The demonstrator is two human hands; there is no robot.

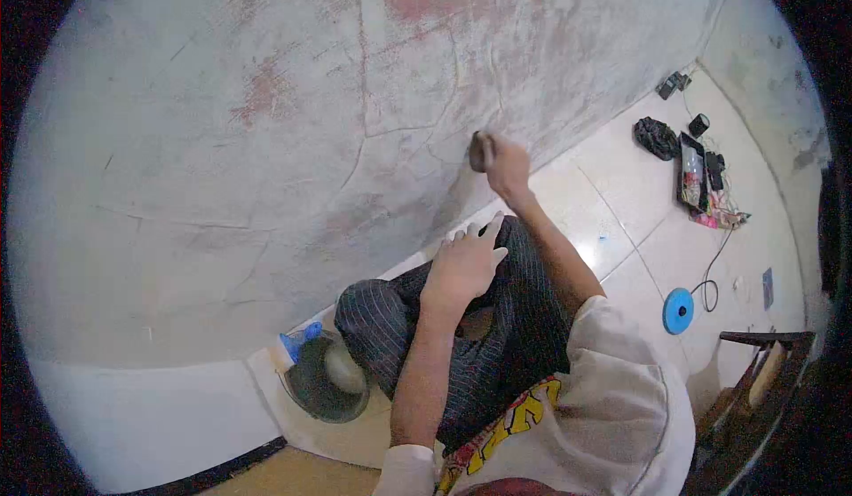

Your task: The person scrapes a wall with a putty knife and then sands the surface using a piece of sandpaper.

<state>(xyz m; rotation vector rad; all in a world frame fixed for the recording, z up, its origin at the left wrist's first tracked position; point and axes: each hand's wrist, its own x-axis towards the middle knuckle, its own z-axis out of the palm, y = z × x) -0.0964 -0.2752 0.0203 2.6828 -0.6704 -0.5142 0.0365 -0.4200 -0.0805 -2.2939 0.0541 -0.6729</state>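
One dark, rounded tool (480,152) — partly hidden — is gripped in the right hand (509,172) near one cracked, red-patched wall (266,159). The left hand (463,265), fingers spread, rests on striped trousers (537,270); one blue disc (676,299) lies apart.

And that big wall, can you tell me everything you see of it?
The wall looks like worn plaster: mottled grey-white, with reddish scuffed patches and long crack-like lines across it. It stands along the pale tiled floor. The right hand holds a small dark object by its lower part; whether that touches the wall, I can't tell.
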